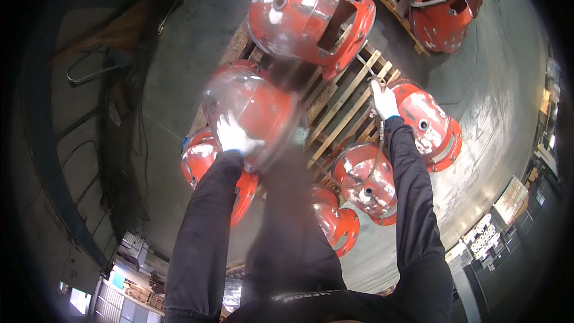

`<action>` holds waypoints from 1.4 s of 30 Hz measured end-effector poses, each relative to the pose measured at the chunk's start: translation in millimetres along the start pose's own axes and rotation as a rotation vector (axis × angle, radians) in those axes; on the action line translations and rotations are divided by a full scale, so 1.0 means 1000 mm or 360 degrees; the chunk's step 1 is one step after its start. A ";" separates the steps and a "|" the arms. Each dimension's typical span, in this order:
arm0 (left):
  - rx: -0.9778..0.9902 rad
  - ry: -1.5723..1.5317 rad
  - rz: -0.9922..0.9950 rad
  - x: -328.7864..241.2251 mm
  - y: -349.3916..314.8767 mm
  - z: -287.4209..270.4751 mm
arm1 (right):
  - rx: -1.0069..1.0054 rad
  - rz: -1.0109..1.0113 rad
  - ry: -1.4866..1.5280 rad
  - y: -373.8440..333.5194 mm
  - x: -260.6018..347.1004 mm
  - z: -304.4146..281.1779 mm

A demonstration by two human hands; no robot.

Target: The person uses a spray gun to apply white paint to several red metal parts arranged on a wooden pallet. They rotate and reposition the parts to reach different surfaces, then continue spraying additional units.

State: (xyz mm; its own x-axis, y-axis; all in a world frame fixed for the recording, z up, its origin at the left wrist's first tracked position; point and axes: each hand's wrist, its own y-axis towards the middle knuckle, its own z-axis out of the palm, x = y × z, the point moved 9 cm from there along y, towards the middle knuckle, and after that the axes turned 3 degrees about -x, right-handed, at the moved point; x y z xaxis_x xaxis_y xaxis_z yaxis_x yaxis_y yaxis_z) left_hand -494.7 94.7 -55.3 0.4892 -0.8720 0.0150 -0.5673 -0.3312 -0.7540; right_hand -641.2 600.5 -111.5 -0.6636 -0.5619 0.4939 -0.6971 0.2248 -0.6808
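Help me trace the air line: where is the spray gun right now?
In the head view, the spray gun is in the right hand, right of centre, raised over the wooden pallet between two red housings.

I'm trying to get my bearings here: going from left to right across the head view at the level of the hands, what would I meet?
Left gloved hand resting on a blurred red dome-shaped housing → bare slats of the wooden pallet → right gloved hand gripping a thin metal tool → another red housing → grey concrete floor.
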 end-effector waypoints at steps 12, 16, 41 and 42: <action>0.0139 0.0116 0.0059 -0.004 -0.012 -0.007 | -0.0254 -0.0319 -0.0396 -0.134 0.019 0.047; 0.0086 0.0044 0.0053 0.004 -0.007 0.002 | -0.0255 -0.0013 -0.0205 -0.174 0.005 0.065; -0.0253 -0.0063 0.0065 0.008 0.000 0.016 | 0.0426 -0.1038 -0.0900 -0.062 0.226 0.299; -0.0249 -0.0054 0.0058 0.010 -0.001 0.017 | 0.0436 -0.0769 -0.1055 -0.056 0.214 0.299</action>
State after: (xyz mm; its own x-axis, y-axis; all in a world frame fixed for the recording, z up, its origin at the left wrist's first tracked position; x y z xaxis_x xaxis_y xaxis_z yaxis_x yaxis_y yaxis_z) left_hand -478.3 92.4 -65.6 0.4870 -0.8727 -0.0345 -0.6800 -0.3540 -0.6421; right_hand -663.0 230.1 -130.0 0.0433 -0.9140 0.4035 -0.7155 -0.3102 -0.6260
